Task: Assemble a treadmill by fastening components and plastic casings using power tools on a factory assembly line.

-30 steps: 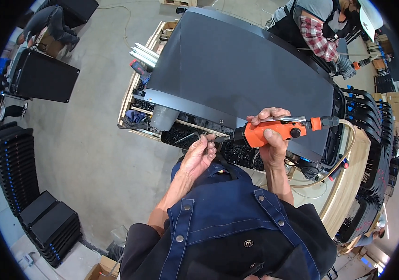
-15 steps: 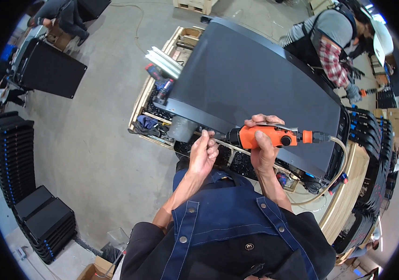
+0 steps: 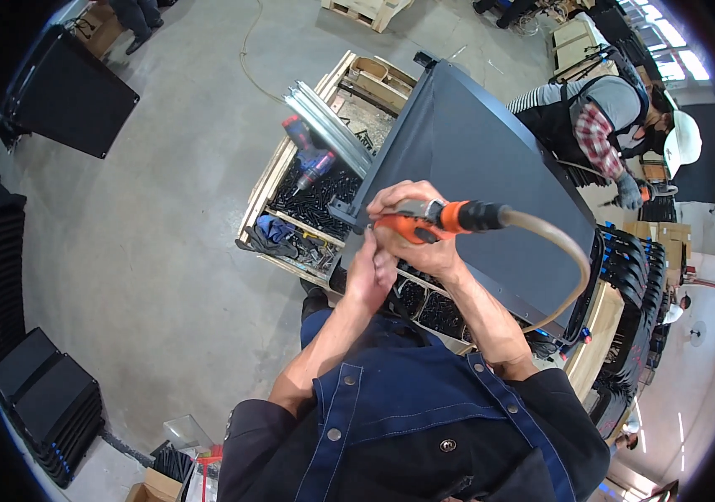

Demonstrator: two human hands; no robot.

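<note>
The right hand [image 3: 414, 227] is wrapped tight around an orange pneumatic screwdriver [image 3: 434, 221], a slim tool with a black collar and a tan air hose [image 3: 560, 259] curving off its rear. Its tip meets the near corner of a large dark grey panel [image 3: 475, 167] lying over a wooden crate [image 3: 267, 186]. The left hand [image 3: 370, 272] sits just beneath, fingers curled at that corner; what it pinches cannot be told.

small brown cardboard box [image 3: 155, 484] at bottom left edge on floor; another, possibly cardboard [image 3: 100, 23], top left.
</note>
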